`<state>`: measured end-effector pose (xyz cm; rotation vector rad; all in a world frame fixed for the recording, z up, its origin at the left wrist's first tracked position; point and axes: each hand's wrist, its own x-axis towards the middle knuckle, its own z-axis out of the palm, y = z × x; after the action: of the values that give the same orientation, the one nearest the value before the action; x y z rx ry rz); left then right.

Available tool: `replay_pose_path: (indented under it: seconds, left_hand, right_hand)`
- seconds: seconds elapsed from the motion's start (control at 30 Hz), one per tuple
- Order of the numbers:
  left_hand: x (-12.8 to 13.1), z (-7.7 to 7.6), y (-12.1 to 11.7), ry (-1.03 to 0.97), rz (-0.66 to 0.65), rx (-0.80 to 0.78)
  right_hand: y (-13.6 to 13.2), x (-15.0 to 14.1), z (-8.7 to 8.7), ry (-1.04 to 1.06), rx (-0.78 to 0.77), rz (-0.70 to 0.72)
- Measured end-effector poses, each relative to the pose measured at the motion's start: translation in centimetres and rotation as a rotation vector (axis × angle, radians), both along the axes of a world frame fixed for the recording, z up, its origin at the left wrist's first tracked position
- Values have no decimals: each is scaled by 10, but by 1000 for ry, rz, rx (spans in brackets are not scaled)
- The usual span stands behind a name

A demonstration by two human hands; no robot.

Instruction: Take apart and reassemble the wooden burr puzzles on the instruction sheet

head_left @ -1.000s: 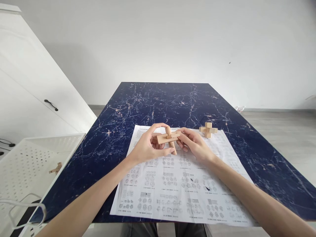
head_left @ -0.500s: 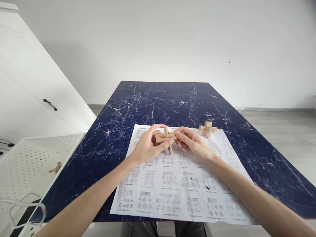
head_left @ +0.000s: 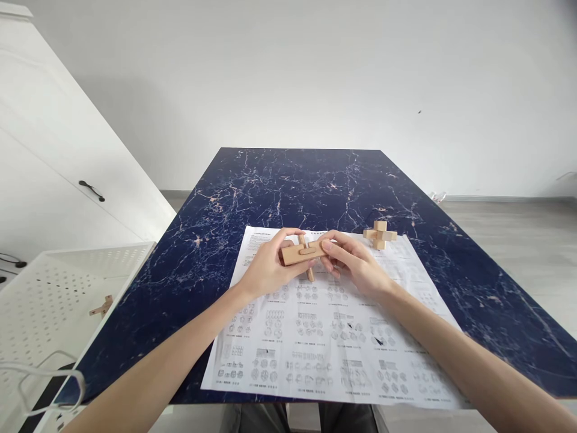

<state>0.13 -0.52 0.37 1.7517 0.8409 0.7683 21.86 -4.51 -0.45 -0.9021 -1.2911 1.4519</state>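
Note:
Between both hands, just above a printed sheet, is a wooden interlocking puzzle (head_left: pixel 294 255) made of a flat bar with a thinner piece crossing it. My left hand (head_left: pixel 273 264) is closed round the bar's left end, fingers behind and thumb along the lower edge. The bar's right end is pinched by my right hand (head_left: pixel 350 257), thumb and index finger on it. The crossing piece pokes out above and below the bar. Some fingertips are hidden behind the wood. The printed sheet (head_left: pixel 311 352) shows rows of small puzzle diagrams and lies under my hands.
Near the sheet's top right corner sits a second wooden puzzle (head_left: pixel 380 235), cross-shaped. The blue marbled table (head_left: pixel 288 186) reaches back toward the wall. At left, a white perforated basket (head_left: pixel 58 270) holds a small wooden piece (head_left: pixel 102 305). A white cabinet (head_left: pixel 54 132) stands behind it.
My left thumb has come down off the bar's face to its lower edge, so more of the bar and crossing piece shows. My right hand has barely moved.

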Motion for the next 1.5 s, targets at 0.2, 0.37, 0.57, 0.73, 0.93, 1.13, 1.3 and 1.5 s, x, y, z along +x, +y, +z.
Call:
replay_pose_path:
  seconds: [0.2,0.37,0.57,0.73,0.93,1.13,1.3,1.5]
  left_hand:
    - [0,-3,0,-74,-41,-49]
    - [2,-4,0,-37,-16,-58]
    - [3,-4,1,75,129,77]
    - [2,-5,2,78,147,134]
    - [1,-7,4,66,181,132]
    - [0,-9,6,65,219,70]
    - [-1,-9,7,82,208,66]
    - [-1,-8,6,69,184,59]
  right_hand:
    - [-2,0,3,55,45,33]
    - [-1,5,0,99,40,-5]
    - [7,11,-5,153,-20,-269]
    - [10,10,-9,32,-31,-413]
    - [11,10,-16,-207,-51,-459]
    - [9,7,-16,-419,-5,-409]
    - [8,5,-15,-674,80,-448]
    - [9,6,-17,-936,165,-496]
